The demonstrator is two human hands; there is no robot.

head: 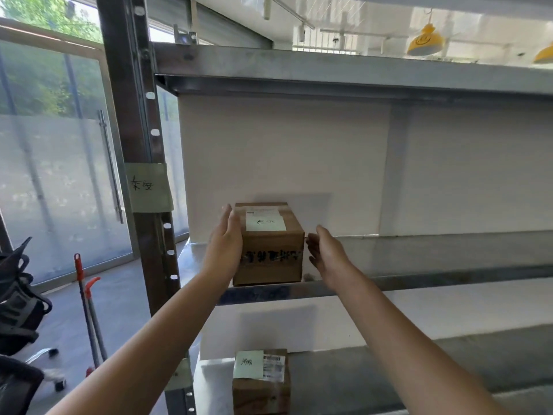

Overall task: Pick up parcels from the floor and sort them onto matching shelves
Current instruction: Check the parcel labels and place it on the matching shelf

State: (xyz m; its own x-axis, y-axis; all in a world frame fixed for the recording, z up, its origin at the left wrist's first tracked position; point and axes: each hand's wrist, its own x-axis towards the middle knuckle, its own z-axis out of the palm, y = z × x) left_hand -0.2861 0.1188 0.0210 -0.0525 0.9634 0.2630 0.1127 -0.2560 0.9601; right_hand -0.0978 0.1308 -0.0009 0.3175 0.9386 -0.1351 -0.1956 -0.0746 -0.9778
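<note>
Now, head view: a brown cardboard box (269, 253), cuboid with a pale note on top, sits on the smooth metal shelf (434, 280). The left hand (224, 247) lies flat on its left face, fingers straight. The right hand (326, 253) is just beside the right face, fingers straight; contact unclear. A lower box (260, 390) sits one shelf down.

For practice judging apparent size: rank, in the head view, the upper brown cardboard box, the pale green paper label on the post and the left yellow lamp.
1. upper brown cardboard box
2. pale green paper label
3. left yellow dome lamp; it hangs farther from the camera, so its true size is unsure.
</note>
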